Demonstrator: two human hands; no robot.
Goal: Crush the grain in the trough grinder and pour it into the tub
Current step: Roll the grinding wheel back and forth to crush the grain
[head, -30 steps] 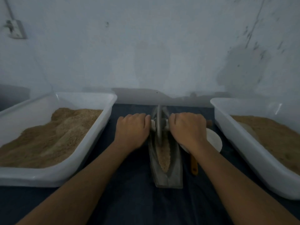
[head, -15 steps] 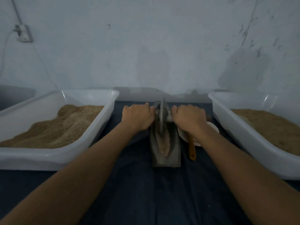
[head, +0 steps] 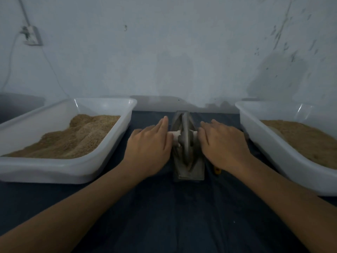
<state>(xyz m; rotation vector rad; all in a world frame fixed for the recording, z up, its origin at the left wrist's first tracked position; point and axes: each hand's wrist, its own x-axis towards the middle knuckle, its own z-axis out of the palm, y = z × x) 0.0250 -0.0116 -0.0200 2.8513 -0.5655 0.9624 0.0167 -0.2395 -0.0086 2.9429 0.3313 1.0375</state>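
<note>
The grey trough grinder (head: pixel 188 173) stands on the dark cloth between two white tubs. Its metal wheel (head: pixel 186 141) sits upright in the trough, on a white axle (head: pixel 174 136). My left hand (head: pixel 149 148) lies over the axle's left end, palm pressing down and fingers stretched forward. My right hand (head: pixel 224 145) covers the right end the same way. The wheel and my hands hide the grain in the trough. The left tub (head: pixel 54 172) holds a heap of brown ground grain (head: pixel 73 139). The right tub (head: pixel 273 148) holds brown grain (head: pixel 306 137) too.
An orange handle tip (head: pixel 217 170) peeks out under my right wrist, beside the trough. The dark blue cloth (head: pixel 182 216) covers the table toward me. A pale wall rises close behind the tubs, with a socket and cable (head: pixel 31 35) at upper left.
Both hands pushed the wheel away from me along the trough. Their fingers went from curled round the axle to stretched flat over it. The white dish beside the trough is now hidden by my right hand.
</note>
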